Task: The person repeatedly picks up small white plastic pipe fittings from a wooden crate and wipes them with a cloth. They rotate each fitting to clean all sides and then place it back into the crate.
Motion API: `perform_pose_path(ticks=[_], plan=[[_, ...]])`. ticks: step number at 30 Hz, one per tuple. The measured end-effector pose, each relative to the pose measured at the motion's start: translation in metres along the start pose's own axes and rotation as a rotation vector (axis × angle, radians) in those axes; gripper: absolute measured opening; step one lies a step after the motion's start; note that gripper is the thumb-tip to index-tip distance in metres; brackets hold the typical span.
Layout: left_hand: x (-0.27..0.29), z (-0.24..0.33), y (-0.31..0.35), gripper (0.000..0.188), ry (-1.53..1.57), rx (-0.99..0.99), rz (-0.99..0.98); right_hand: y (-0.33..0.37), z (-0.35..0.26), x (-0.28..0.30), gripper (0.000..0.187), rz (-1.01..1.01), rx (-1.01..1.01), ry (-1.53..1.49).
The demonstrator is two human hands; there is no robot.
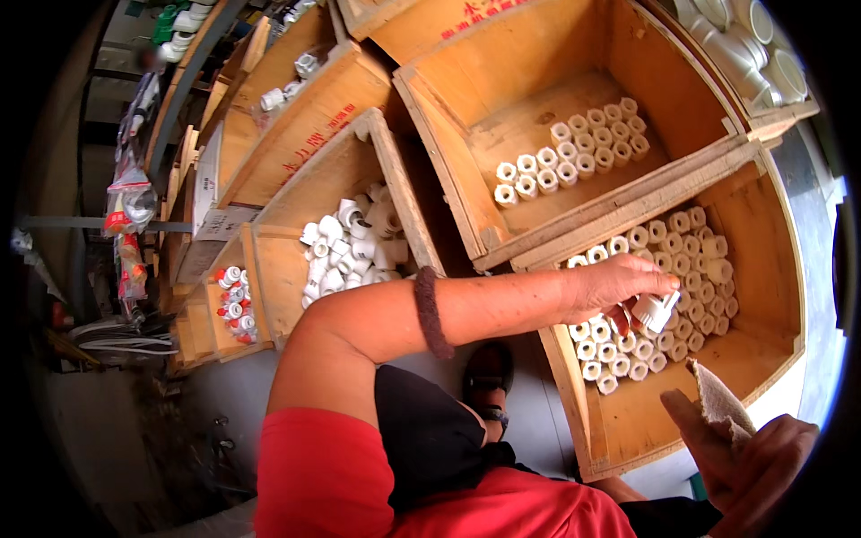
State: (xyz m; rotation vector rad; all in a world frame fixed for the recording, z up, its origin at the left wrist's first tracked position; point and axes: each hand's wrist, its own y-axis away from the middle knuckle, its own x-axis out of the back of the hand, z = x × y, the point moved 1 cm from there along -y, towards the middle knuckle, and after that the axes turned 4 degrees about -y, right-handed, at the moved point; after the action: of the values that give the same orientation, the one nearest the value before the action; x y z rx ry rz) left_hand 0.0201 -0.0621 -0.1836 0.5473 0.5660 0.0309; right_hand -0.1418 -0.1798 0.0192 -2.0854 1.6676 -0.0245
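My left hand (612,289) reaches across over a wooden crate (771,332) and pinches a white plastic pipe fitting (655,312) with a ribbed, wider end. Beneath it, many white fittings (628,368) stand upright in close rows on the crate's floor. At the lower right, my right hand (749,462) is closed around a piece of beige, rough-looking cloth (717,399), close to the crate's near right corner. Part of the rows is hidden under my left hand and wrist.
A second wooden crate (457,193) with shorter rows of fittings (587,152) adjoins at the far side. To the left, another crate (395,161) holds loose white fittings (345,251). Red-and-white fittings (235,305) fill a small bin. Large white fittings (735,54) lie at top right.
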Motion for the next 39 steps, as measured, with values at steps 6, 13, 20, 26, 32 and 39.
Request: perform_pose_path(ticks=[6, 13, 20, 26, 32, 39], plan=[[-0.006, 0.002, 0.004, 0.034, 0.002, -0.004, 0.028, 0.005, -0.004, -0.009, 0.022, 0.014, 0.048, 0.053], [-0.002, -0.007, 0.001, 0.037, -0.005, -0.021, 0.033, -0.01, -0.001, -0.019, 0.021, 0.01, 0.014, 0.121], [-0.001, -0.006, 0.005, 0.039, -0.008, 0.011, 0.068, -0.029, -0.004, -0.025, 0.021, -0.143, 0.03, 0.065], [0.0, -0.008, 0.003, 0.041, 0.009, 0.035, 0.048, -0.029, -0.005, -0.033, 0.02, -0.142, 0.037, 0.104], [0.002, -0.023, -0.007, 0.04, 0.041, 0.002, 0.13, -0.03, -0.007, -0.04, 0.023, -0.108, 0.121, 0.208], [0.0, -0.023, -0.007, 0.038, 0.023, 0.009, 0.154, -0.03, -0.008, -0.039, 0.024, -0.159, 0.172, 0.267]])
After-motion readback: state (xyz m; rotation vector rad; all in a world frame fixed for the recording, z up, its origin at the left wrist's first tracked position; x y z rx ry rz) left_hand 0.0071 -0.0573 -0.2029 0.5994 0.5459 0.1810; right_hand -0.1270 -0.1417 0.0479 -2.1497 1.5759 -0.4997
